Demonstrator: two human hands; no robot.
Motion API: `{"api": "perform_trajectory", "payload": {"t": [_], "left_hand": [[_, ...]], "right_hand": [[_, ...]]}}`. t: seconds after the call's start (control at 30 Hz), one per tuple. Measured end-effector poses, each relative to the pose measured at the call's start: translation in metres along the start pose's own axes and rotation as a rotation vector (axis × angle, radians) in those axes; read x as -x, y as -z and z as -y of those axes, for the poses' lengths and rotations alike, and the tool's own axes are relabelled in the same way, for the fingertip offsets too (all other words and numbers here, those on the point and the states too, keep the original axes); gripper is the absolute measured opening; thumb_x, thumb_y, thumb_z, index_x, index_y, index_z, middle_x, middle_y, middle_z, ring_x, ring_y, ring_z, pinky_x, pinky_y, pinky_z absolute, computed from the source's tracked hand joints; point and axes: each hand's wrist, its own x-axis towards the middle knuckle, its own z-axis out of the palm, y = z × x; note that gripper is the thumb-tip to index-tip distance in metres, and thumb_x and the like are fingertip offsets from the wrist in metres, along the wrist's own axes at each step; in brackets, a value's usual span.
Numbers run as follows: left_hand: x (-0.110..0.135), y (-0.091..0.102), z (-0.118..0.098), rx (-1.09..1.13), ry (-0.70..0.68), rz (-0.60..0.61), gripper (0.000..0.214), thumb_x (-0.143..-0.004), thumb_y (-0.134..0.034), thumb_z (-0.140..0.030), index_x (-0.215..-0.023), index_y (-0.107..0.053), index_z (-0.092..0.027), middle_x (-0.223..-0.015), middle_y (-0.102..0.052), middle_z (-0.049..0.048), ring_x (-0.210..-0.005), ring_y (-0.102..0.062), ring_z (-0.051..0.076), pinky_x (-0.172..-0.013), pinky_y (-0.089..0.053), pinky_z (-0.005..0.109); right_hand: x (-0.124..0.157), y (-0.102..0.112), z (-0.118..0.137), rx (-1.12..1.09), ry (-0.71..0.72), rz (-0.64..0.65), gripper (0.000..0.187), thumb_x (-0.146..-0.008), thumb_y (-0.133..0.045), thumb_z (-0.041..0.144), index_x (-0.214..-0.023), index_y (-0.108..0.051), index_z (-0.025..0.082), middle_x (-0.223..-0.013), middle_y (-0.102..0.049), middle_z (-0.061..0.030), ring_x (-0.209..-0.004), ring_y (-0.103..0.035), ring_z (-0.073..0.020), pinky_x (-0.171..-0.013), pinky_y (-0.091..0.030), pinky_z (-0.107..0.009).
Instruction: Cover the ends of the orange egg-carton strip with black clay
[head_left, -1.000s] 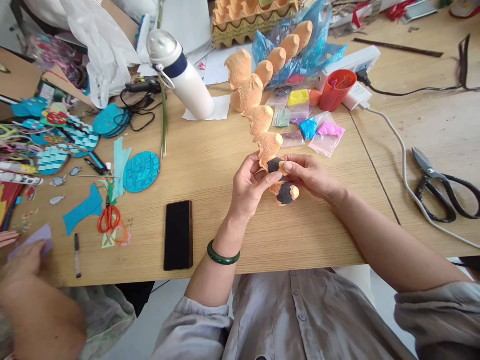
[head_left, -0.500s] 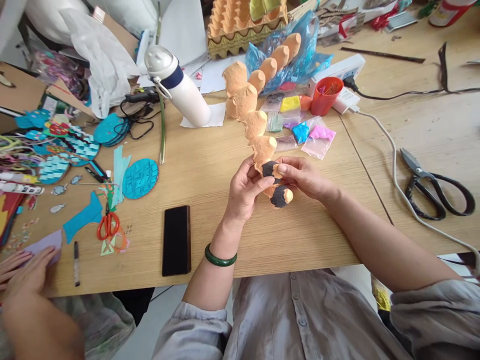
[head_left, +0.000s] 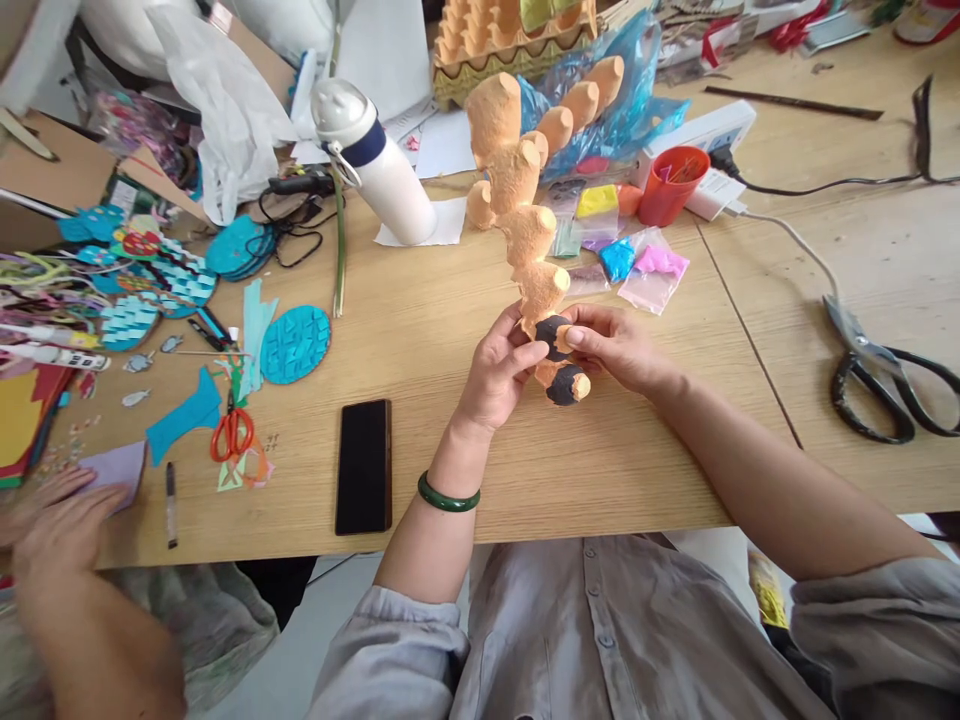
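An orange strip cut from an egg carton [head_left: 534,235] is held up over the table, its row of cups running away from me. Dark, clay-like material [head_left: 562,384] covers the sides of the two nearest cups, leaving their tips orange. My left hand [head_left: 495,375] grips the strip's near end from the left, thumb over the second cup. From the right, my right hand [head_left: 615,345] pinches that same cup's tip between thumb and fingers. Beyond it, another orange egg carton strip [head_left: 577,105] lies by a blue plastic bag [head_left: 652,65], partly hidden.
Bagged coloured clay [head_left: 654,270], a red cup [head_left: 673,185] and a power strip [head_left: 731,125] stand beyond my right hand. Large scissors [head_left: 874,375] lie right. A phone [head_left: 364,465] and white bottle [head_left: 394,185] are left. Another person's hands [head_left: 71,515] rest on purple paper.
The view has shifted slightly. The egg carton strip's far end is tilted up a little, showing more of the strip behind it. Both hands keep their grip.
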Motion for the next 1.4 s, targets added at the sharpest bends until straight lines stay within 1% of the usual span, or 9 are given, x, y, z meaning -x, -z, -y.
{"api": "perform_trajectory", "payload": {"t": [0.37,0.5,0.6,0.73,0.87,1.03,1.13,1.27,1.4], "left_hand": [[0.001,-0.001,0.001,-0.024,0.025,-0.068,0.051,-0.077,-0.087,-0.041,-0.122,-0.067,-0.029,-0.109,-0.078,-0.0005,-0.103,-0.074,0.019,-0.091,-0.056,0.031],[-0.001,-0.002,0.005,0.016,0.055,-0.097,0.038,-0.081,-0.083,-0.051,-0.104,-0.071,-0.023,-0.093,-0.076,-0.0007,-0.085,-0.073,0.015,-0.077,-0.055,0.026],[-0.002,-0.002,0.010,0.022,0.044,-0.164,0.034,-0.078,-0.087,-0.047,-0.093,-0.071,-0.021,-0.087,-0.076,-0.0021,-0.077,-0.070,0.011,-0.072,-0.054,0.023],[-0.002,-0.003,0.011,0.036,0.020,-0.187,0.033,-0.076,-0.089,-0.044,-0.094,-0.071,-0.022,-0.087,-0.077,-0.0026,-0.078,-0.071,0.012,-0.074,-0.054,0.024],[-0.002,-0.005,0.010,0.052,0.079,-0.177,0.035,-0.084,-0.080,-0.055,-0.095,-0.072,-0.022,-0.087,-0.077,0.0011,-0.089,-0.075,0.018,-0.076,-0.056,0.028],[-0.001,-0.007,0.005,0.039,0.040,-0.127,0.038,-0.076,-0.087,-0.045,-0.103,-0.070,-0.024,-0.098,-0.078,0.0019,-0.103,-0.074,0.022,-0.089,-0.058,0.033],[-0.001,-0.008,0.002,0.043,0.009,-0.097,0.043,-0.073,-0.090,-0.041,-0.106,-0.068,-0.024,-0.101,-0.077,0.0014,-0.101,-0.073,0.020,-0.091,-0.057,0.032],[-0.002,-0.007,0.001,0.054,0.061,-0.103,0.035,-0.078,-0.083,-0.046,-0.100,-0.069,-0.023,-0.096,-0.074,0.0016,-0.091,-0.071,0.018,-0.079,-0.056,0.030],[-0.002,-0.008,0.003,0.062,0.053,-0.135,0.031,-0.076,-0.084,-0.041,-0.096,-0.068,-0.022,-0.090,-0.073,0.0008,-0.087,-0.070,0.017,-0.080,-0.055,0.030]], "right_hand": [[0.000,-0.005,-0.003,-0.004,-0.013,-0.009,0.056,-0.076,-0.086,0.067,-0.084,-0.062,0.017,-0.063,-0.050,0.0058,-0.050,-0.038,-0.0058,-0.043,-0.024,-0.024],[0.001,-0.007,-0.004,0.036,-0.006,-0.018,0.059,-0.071,-0.089,0.068,-0.084,-0.062,0.017,-0.066,-0.056,0.0040,-0.053,-0.042,-0.0066,-0.045,-0.028,-0.023],[0.002,-0.008,-0.001,0.103,-0.011,-0.029,0.062,-0.067,-0.089,0.069,-0.081,-0.062,0.016,-0.069,-0.059,0.0018,-0.058,-0.047,-0.0082,-0.047,-0.032,-0.023],[0.003,-0.009,0.002,0.106,-0.039,-0.038,0.061,-0.068,-0.087,0.070,-0.082,-0.063,0.016,-0.069,-0.060,0.0016,-0.056,-0.045,-0.0075,-0.046,-0.029,-0.023],[0.003,-0.008,0.002,0.080,-0.061,-0.058,0.060,-0.072,-0.086,0.070,-0.083,-0.063,0.016,-0.063,-0.055,0.0040,-0.052,-0.042,-0.0068,-0.044,-0.026,-0.023],[0.004,-0.006,0.003,0.081,-0.007,-0.079,0.058,-0.070,-0.091,0.065,-0.086,-0.065,0.016,-0.074,-0.064,-0.0001,-0.064,-0.055,-0.0108,-0.055,-0.043,-0.024],[0.005,-0.006,0.004,0.071,0.011,-0.073,0.060,-0.066,-0.093,0.064,-0.089,-0.065,0.016,-0.080,-0.066,-0.0017,-0.073,-0.060,-0.0138,-0.063,-0.049,-0.026],[0.004,-0.006,0.003,0.107,0.013,-0.057,0.061,-0.066,-0.093,0.065,-0.090,-0.064,0.017,-0.076,-0.062,0.0004,-0.068,-0.055,-0.0125,-0.061,-0.046,-0.026],[0.004,-0.006,0.001,0.168,0.004,-0.050,0.063,-0.061,-0.096,0.064,-0.089,-0.064,0.017,-0.069,-0.055,0.0033,-0.062,-0.048,-0.0107,-0.056,-0.039,-0.025]]}}
